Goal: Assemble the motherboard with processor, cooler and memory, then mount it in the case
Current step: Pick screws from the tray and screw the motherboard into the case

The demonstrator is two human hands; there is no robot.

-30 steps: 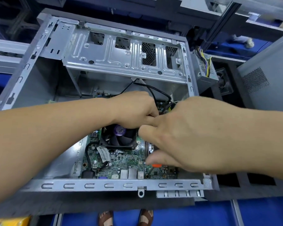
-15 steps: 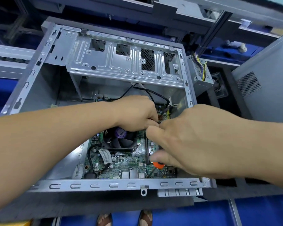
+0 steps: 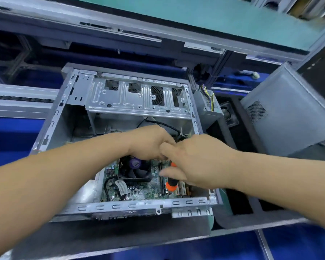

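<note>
Head view: green motherboard (image 3: 139,188) with black cooler fan (image 3: 134,170) lies inside the open grey metal case (image 3: 120,205). Right hand (image 3: 197,162) grips an orange-and-black screwdriver (image 3: 172,182); left hand (image 3: 148,142) is curled, its contents hidden.

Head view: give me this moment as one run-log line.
stage: motherboard in case | right hand: holds orange-handled screwdriver over board | left hand: above cooler fan, grip hidden
</note>
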